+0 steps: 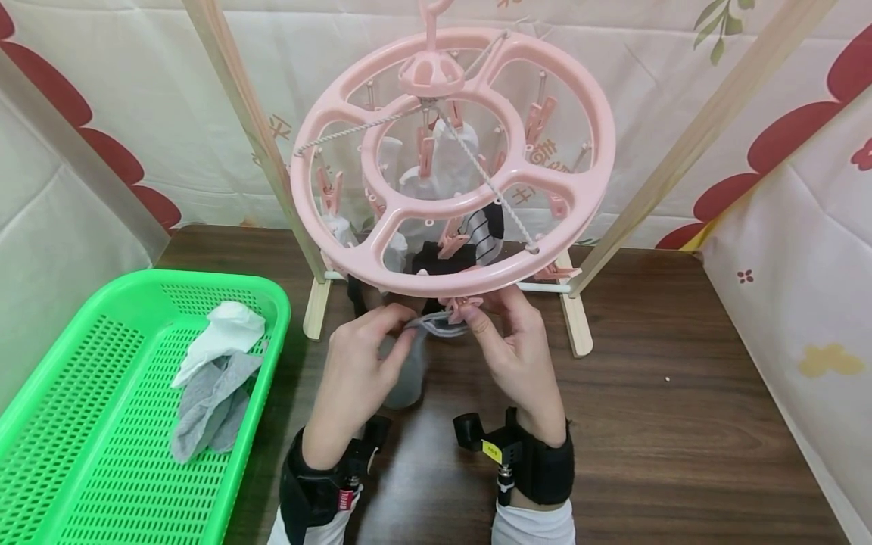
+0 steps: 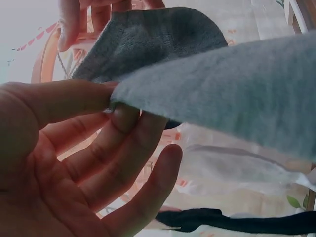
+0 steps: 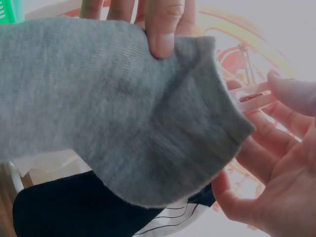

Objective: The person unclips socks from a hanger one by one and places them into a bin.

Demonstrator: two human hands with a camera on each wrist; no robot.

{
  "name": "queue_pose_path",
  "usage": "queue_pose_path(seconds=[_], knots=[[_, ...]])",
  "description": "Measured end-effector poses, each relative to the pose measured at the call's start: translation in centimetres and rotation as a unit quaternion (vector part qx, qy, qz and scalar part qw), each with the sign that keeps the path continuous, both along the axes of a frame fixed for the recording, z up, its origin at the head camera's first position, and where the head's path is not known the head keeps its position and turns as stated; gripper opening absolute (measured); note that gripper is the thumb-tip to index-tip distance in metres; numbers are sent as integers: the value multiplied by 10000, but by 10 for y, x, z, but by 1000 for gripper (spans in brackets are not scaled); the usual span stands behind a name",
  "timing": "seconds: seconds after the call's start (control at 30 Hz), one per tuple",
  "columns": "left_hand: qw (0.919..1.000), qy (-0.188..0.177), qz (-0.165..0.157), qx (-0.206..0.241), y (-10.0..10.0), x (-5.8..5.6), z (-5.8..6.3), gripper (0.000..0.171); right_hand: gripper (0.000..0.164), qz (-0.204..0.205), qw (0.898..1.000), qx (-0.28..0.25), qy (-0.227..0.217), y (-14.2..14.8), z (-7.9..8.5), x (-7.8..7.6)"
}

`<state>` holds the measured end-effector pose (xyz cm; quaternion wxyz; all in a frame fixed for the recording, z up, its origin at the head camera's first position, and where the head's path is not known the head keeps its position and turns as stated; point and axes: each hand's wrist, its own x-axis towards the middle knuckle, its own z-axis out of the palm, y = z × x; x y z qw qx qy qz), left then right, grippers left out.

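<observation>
At lower centre, the left hand (image 1: pixel 357 371) pinches a grey sock (image 1: pixel 407 378) near its cuff; the right hand (image 1: pixel 519 352) pinches a pink clip (image 1: pixel 463 308). A shallow bite could drop the sock.

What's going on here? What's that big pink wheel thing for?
Someone is handling socks at a round pink hanger. The left hand pinches a gray sock near its opening, and the right hand holds a pink clip beside it. I can't tell if the clip grips it yet. Other socks hang below the hanger, and white and gray cloth pieces lie in the green basket.
</observation>
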<state>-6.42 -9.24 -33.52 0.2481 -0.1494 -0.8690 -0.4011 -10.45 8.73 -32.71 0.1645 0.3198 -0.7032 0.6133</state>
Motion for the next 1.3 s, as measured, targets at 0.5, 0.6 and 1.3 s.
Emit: queue_pose_path(seconds=[0.5, 0.6, 1.3], knots=[[9985, -145, 521, -13, -29, 7, 5, 17, 37, -340, 9969, -711, -4, 8, 3, -3], [9978, -56, 653, 46, -35, 9, 7, 17, 38, -226, 9948, -989, -69, 10, 4, -4], [9826, 259, 1751, 571, -70, 33, 20, 15, 37, -580, 9803, -1890, 28, 28, 2, -9]])
